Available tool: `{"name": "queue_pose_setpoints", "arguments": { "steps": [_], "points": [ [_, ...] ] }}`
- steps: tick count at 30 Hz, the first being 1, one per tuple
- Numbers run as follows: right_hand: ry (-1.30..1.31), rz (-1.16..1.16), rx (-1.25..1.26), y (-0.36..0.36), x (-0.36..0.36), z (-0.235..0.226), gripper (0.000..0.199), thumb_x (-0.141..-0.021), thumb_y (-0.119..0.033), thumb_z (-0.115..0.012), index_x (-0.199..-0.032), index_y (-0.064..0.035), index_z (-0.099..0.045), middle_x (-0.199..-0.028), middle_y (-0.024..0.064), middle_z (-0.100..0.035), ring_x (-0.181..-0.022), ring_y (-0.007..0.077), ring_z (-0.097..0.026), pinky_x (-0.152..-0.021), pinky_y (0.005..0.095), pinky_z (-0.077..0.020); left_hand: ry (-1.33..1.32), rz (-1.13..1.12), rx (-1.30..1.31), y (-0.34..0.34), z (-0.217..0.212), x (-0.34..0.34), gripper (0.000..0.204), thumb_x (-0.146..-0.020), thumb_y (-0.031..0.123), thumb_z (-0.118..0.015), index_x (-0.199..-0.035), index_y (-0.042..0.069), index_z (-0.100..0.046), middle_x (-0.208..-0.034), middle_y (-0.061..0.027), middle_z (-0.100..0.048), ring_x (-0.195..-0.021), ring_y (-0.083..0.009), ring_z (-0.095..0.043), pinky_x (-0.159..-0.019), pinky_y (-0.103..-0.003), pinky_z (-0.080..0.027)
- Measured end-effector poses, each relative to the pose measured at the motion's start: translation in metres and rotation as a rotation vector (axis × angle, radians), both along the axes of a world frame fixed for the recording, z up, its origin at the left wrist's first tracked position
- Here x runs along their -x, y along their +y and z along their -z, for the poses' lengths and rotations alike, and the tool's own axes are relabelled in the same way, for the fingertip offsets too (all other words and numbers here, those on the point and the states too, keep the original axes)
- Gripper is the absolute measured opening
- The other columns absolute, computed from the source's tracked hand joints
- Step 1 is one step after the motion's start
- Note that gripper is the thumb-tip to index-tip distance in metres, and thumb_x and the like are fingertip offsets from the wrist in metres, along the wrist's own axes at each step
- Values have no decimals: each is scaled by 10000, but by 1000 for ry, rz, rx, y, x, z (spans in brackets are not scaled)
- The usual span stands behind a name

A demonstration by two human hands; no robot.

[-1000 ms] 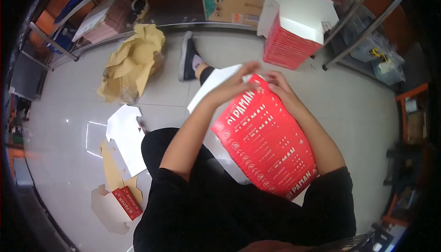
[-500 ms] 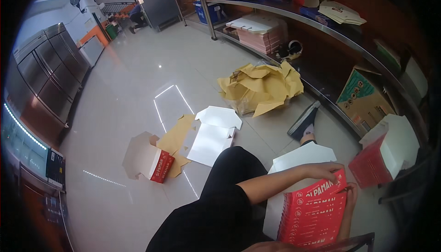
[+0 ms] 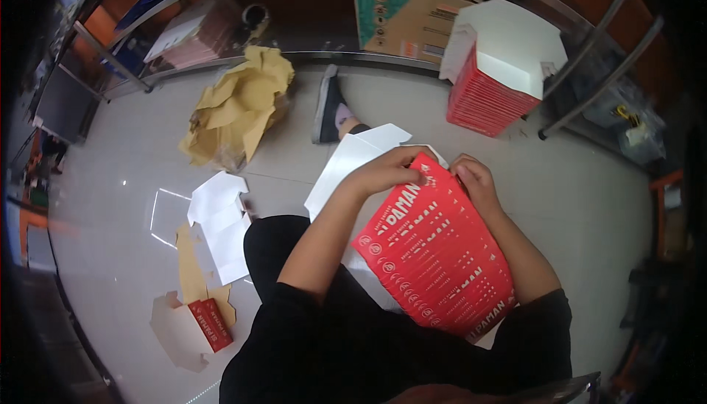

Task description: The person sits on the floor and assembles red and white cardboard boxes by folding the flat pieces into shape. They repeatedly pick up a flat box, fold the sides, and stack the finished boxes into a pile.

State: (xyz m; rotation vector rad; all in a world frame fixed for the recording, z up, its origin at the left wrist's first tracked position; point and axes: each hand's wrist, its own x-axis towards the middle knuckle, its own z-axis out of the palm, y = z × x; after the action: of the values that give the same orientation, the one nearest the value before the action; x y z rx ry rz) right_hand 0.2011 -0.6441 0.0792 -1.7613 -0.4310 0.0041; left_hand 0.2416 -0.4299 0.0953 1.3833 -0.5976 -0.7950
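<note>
A nested stack of red-and-white cardboard food boxes (image 3: 446, 264) leans on my lap, its red printed sides fanned in rows. My left hand (image 3: 392, 173) is closed on the top corner of the uppermost red box, thumb on the printed face. At the right edge of that same corner, my right hand (image 3: 475, 178) pinches the cardboard between thumb and fingers. White flaps (image 3: 361, 155) of the boxes spread out behind my left forearm, partly covered by it.
Another nested stack of red boxes (image 3: 486, 98) stands at the back right, near a brown carton (image 3: 412, 17) on the low shelf. Crumpled yellow paper (image 3: 239, 106) lies back left. A flat white box (image 3: 221, 227) and an opened red box (image 3: 210, 324) rest on the floor at left.
My view has swung to the right, so the stack now appears nearer the middle and both forearms show. Both hands stay at the top corner of the uppermost box.
</note>
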Motion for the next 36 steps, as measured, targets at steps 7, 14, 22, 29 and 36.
{"name": "queue_pose_setpoints", "arguments": {
  "steps": [7, 14, 22, 29, 36],
  "points": [
    [-95, 130, 150, 3, 3, -7, 216, -850, -103, -455, -703, 41, -519, -672, 98, -515, -628, 167, -491, -587, 286, -381, 6, 7, -92, -1, -5, 0, 345, -691, 118, -558, -1025, 36, -522, -937, -39, -559, -893, -107, -515, -790, -230, -392],
    [-95, 67, 73, 2, 2, -5, 222, -854, -146, -437, -714, 20, -481, -679, 86, -476, -639, 164, -456, -613, 275, -370, 21, 9, -125, -4, -10, -2, 341, -694, 92, -556, -1030, 40, -524, -923, -40, -567, -871, -107, -524, -783, -229, -397],
    [-59, -26, -88, -2, 1, 1, 305, -878, -245, -393, -705, 2, -446, -705, 72, -440, -686, 157, -428, -668, 263, -350, -128, 86, -316, -17, -37, 6, 342, -707, 110, -530, -1041, 39, -534, -973, -60, -585, -905, -150, -541, -814, -262, -396],
    [96, -96, -221, 0, -2, 9, 340, -898, -285, -354, -706, -17, -438, -717, 42, -443, -711, 125, -414, -691, 248, -339, -528, -118, -265, -12, 33, -11, 306, -716, 148, -581, -963, -31, -562, -880, -151, -614, -825, -256, -586, -796, -303, -431],
    [415, -90, -298, 8, -10, 41, 365, -901, -321, -333, -684, -41, -422, -676, 6, -423, -650, 95, -378, -620, 246, -337, -498, -105, -246, -13, 59, -18, 200, -775, 99, -596, -913, -46, -593, -784, -105, -622, -710, -131, -548, -636, -265, -450]
  ]
}}
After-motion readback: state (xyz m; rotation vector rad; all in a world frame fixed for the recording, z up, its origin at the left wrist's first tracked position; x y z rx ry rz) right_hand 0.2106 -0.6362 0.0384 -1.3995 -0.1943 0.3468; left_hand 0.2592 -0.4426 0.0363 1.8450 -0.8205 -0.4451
